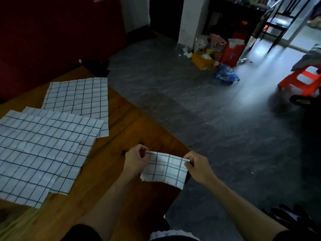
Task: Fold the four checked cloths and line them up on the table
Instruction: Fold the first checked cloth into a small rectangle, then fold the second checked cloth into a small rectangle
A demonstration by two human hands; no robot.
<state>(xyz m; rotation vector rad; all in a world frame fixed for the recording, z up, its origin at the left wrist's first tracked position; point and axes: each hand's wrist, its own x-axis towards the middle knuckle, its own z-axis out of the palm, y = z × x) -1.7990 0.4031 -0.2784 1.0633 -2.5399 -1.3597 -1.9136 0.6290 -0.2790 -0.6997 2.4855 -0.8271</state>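
Folded checked cloth (165, 168): small, several layers thick, held up over the near right corner of the wooden desk (111, 153), upper edge level, lower part hanging free past the desk's edge.
Left hand (136, 160): pinching the cloth's upper left corner, fingers curled round it.
Right hand (197, 165): pinching the upper right corner, thumb and fingers closed on the fold.
Unfolded checked cloths, lying flat on the left of the desk, overlapping: far cloth (78, 96) by the far edge; middle cloth (90, 126), mostly covered, showing along its right edge; near cloth (34, 153), largest in view, on top of the middle one, running out of frame at left.
Yellow box (202, 60) on the floor (199, 110) by the far wall: white crumpled scraps inside, exact contents unclear.
Red bag (232, 52) beside the box: white material showing at the open top.
Blue bag (225, 75) in front of both, contents not discernible.
Red stool (302, 80) at far right.
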